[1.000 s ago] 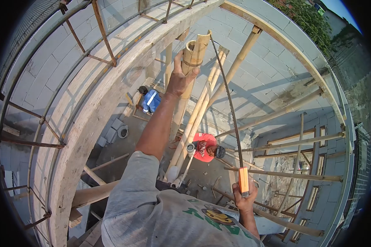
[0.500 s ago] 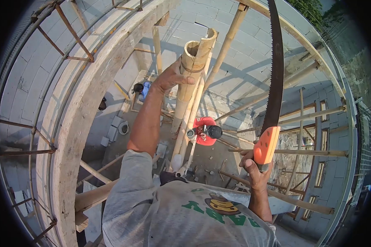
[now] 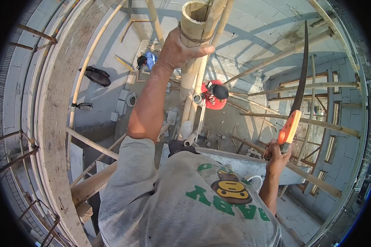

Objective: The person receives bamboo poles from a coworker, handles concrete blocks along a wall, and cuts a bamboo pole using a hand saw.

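Note:
My left hand [image 3: 180, 51] is wrapped around the upper part of an upright bamboo pole [image 3: 192, 31], its thumb stretched across the front. The pole's cut, hollow end faces up, and a wire tie [image 3: 193, 39] circles it just below. Another length of bamboo [image 3: 214, 18] runs close against its right side. Off to the right, my right hand [image 3: 277, 151] grips a hand saw [image 3: 301, 78] by its orange handle. The dark toothed blade points upward and stands apart from the bamboo.
A concrete-spattered timber board [image 3: 57, 115] and steel rebar [image 3: 20, 133] flank my left. Far below are a person in red [image 3: 215, 94] and another in blue [image 3: 150, 61]. Bamboo braces [image 3: 305, 84] cross on the right, before grey block walls [image 3: 268, 24].
The saw has moved to the right and tilted rightward, with my right hand still on its handle. My left hand stays on the bamboo, which sits higher in view.

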`<state>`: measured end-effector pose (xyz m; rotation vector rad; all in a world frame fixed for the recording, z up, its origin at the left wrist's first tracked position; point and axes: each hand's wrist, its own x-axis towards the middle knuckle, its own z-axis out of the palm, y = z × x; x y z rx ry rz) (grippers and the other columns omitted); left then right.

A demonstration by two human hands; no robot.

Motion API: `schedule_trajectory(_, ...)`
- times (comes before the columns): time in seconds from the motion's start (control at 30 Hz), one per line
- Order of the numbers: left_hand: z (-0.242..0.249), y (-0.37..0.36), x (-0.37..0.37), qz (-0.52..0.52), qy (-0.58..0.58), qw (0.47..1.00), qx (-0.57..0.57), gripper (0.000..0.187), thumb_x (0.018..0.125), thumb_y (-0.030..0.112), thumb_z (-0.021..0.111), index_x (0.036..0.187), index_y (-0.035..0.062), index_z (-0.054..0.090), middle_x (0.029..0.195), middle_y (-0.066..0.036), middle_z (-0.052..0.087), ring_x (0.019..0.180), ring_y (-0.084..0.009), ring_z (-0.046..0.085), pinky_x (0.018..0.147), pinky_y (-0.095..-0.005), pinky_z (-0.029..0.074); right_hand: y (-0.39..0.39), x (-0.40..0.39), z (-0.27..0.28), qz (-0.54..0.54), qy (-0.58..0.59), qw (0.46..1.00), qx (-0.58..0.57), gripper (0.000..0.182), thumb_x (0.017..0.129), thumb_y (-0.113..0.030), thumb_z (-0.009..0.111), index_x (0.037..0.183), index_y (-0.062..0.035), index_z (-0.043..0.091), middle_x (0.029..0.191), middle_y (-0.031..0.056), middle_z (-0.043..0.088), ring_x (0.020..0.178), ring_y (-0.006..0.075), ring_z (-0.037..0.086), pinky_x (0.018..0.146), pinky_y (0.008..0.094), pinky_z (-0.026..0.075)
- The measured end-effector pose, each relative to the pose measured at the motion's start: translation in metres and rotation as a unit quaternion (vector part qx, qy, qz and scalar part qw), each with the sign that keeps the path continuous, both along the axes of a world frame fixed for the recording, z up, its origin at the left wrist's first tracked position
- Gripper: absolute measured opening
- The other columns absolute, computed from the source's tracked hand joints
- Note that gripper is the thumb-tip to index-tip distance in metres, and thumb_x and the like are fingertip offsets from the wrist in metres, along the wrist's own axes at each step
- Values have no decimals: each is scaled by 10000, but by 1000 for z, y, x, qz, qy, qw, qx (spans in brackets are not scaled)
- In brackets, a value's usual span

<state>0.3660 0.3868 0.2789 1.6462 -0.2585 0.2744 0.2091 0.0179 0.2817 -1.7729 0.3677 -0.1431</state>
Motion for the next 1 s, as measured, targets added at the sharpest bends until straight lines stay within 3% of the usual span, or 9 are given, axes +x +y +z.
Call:
schedule_trajectory(0.17, 7, -8, -7, 31, -14, 998, 53, 611, 634, 351, 846, 1076, -4, 618, 998, -99, 681, 931, -188, 649, 857, -318, 515, 6, 4, -40, 27, 148, 987, 51, 161, 830, -81, 617, 925, -27, 499, 532, 27, 473, 363, 110, 410, 376, 263, 373)
schedule_trajectory(0.23, 7, -7, -6, 27, -15, 998, 63, 634, 631, 352, 846, 1093, -11, 606, 1006, -104, 680, 936, -190, 653, 865, -318, 516, 15, 8, -57, 59, 213, 973, 57, 340, 813, -108, 667, 1061, 20, 472, 495, 43, 483, 373, 107, 429, 367, 244, 347)
schedule_trajectory(0.4, 9, -9, -11, 37, 5, 998, 49, 608, 639, 345, 843, 1077, -6, 607, 1000, -92, 688, 927, -190, 658, 865, -322, 520, 53, 29, -70, 126, 227, 965, 46, 293, 821, -91, 663, 1053, -3, 506, 646, 16, 525, 406, 88, 436, 374, 250, 346)
schedule_trajectory(0.5, 7, -10, -10, 36, -6, 998, 47, 587, 639, 343, 848, 1061, 6, 616, 992, -84, 694, 925, -189, 664, 863, -323, 523, 59, 39, -60, 170, 189, 966, 49, 304, 821, -92, 666, 1067, 0, 512, 639, 9, 512, 419, 87, 448, 383, 247, 351)
schedule_trajectory(0.9, 0, -8, -10, 46, -19, 997, 52, 586, 642, 357, 866, 1059, 22, 628, 978, -82, 705, 931, -183, 673, 860, -321, 530, 10, 18, -79, 97, 219, 971, -18, 243, 817, -97, 662, 994, -2, 525, 634, 33, 531, 421, 100, 469, 389, 258, 369)
schedule_trajectory(1.0, 2, -13, -11, 41, -4, 997, 59, 598, 634, 358, 870, 1063, 19, 629, 991, -87, 701, 934, -183, 672, 865, -321, 528, 3, 11, -86, 77, 218, 973, 0, 327, 809, -116, 674, 1055, 29, 516, 630, 39, 536, 421, 104, 471, 389, 259, 371)
